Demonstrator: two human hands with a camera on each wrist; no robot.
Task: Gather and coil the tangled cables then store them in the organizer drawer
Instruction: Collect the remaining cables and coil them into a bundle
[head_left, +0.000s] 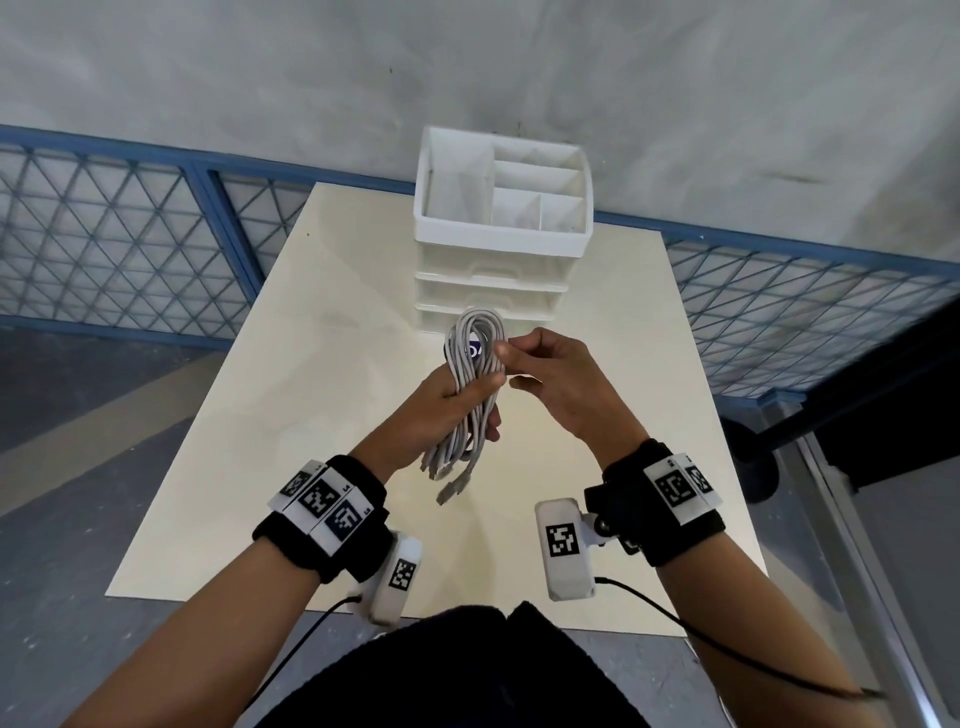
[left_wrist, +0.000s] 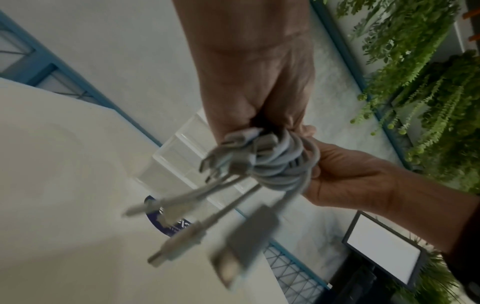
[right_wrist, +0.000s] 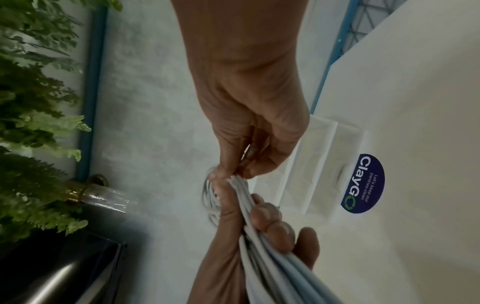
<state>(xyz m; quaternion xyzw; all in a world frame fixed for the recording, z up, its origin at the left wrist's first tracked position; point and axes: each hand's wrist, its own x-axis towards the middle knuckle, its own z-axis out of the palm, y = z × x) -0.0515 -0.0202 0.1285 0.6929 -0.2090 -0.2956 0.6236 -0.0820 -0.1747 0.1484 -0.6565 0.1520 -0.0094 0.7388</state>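
A bundle of grey-white cables (head_left: 475, 384) is folded into long loops and held above the table. My left hand (head_left: 457, 400) grips the bundle round its middle, and several plugs (left_wrist: 233, 242) dangle below the fist. My right hand (head_left: 524, 358) pinches the strands near the top of the loops (right_wrist: 233, 181) with thumb and fingertips. The white organizer (head_left: 501, 234) stands at the far middle of the table, its drawers (head_left: 488, 273) shut and its top tray empty.
The cream table (head_left: 311, 415) carries a round dark blue sticker (right_wrist: 363, 183) in front of the organizer. A blue-framed mesh fence (head_left: 130, 234) runs behind the table. Green plants (left_wrist: 428, 82) and a dark stand (head_left: 753, 457) are to the right.
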